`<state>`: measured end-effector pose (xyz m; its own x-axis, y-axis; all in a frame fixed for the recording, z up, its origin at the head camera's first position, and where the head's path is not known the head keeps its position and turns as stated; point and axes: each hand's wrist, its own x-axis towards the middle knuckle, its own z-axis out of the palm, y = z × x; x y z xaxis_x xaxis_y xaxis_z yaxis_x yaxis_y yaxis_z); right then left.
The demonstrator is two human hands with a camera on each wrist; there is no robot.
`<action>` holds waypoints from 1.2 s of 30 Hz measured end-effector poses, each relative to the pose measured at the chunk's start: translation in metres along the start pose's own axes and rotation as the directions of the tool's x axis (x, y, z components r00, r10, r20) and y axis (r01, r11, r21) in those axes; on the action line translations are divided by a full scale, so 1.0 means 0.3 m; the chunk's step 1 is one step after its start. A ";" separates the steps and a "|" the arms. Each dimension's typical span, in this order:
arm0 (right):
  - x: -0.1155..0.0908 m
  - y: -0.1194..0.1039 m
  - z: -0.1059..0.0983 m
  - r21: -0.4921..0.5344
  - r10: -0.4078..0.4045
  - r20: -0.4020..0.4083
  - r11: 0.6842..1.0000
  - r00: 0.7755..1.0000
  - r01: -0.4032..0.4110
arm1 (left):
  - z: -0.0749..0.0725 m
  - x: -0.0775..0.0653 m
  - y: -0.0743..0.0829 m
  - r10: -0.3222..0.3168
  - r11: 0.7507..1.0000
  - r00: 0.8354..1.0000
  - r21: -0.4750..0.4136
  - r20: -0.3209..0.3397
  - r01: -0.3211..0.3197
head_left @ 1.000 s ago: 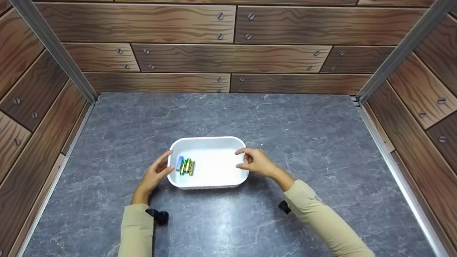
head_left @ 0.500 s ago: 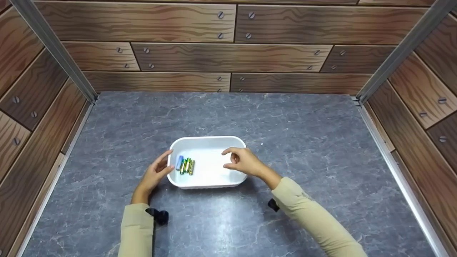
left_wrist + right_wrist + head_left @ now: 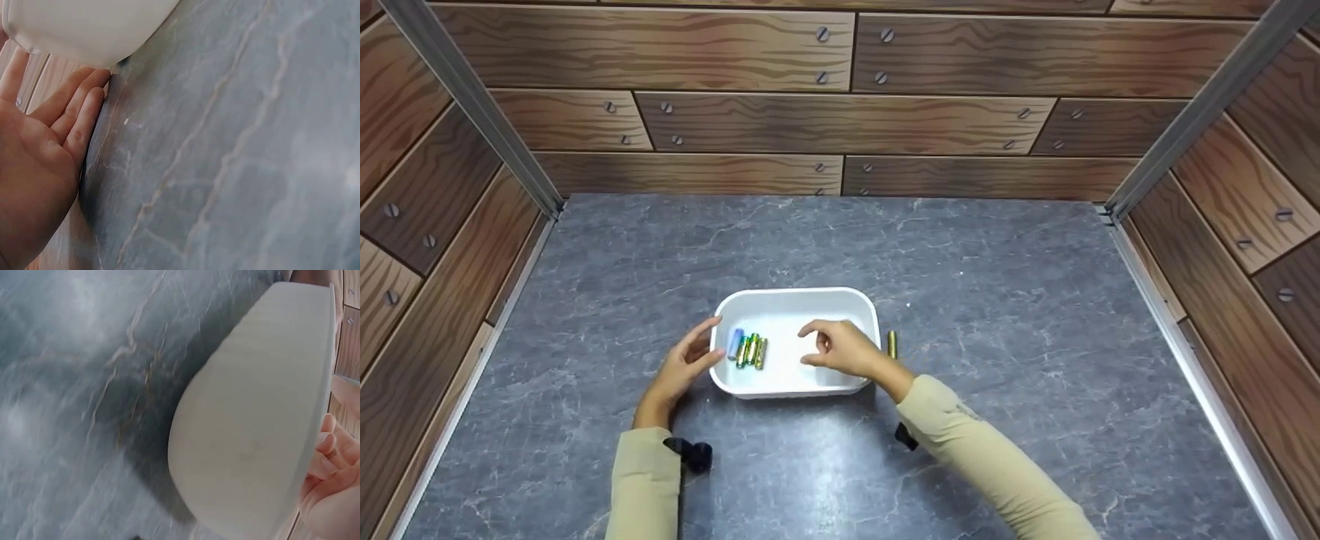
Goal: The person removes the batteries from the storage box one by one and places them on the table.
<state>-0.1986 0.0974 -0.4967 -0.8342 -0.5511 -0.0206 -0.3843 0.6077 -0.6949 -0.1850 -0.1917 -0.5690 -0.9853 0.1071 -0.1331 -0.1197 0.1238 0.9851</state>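
I am steadying the white tray (image 3: pixel 799 300) with my left hand (image 3: pixel 684 365), its fingers straight and relaxed against the wall at the tray's 9 o'clock. My right hand (image 3: pixel 840 351) is hovering over the tray's middle, fingers loosely curled; I cannot tell whether they are pinching anything. The batteries (image 3: pixel 748 349) are lying together inside at the 9 o'clock end, and one more battery (image 3: pixel 892 344) is lying on the grey table (image 3: pixel 997 337) just outside at 3 o'clock. I judge a low, slow approach best, so nothing rolls.
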 end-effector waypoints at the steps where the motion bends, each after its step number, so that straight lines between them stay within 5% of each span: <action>1: 0.002 -0.004 0.007 -0.004 -0.005 0.001 1.000 1.000 0.005 | 0.000 0.000 -0.002 0.002 1.000 1.000 -0.002 -0.003 -0.002; 8: 0.029 -0.020 0.062 0.000 -0.001 -0.007 1.000 1.000 0.001 | -0.004 0.002 -0.006 0.015 1.000 1.000 -0.009 0.001 -0.015; 36: 0.150 -0.043 0.193 -0.054 0.277 -0.051 0.959 0.960 -0.279 | 0.001 -0.002 -0.003 -0.008 1.000 1.000 -0.009 0.002 0.008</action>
<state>-0.2083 0.0316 -0.5301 -0.9269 -0.3317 -0.1755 -0.1567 0.7673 -0.6219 -0.1844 -0.1915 -0.5699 -0.9841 0.1078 -0.1410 -0.1284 0.1160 0.9849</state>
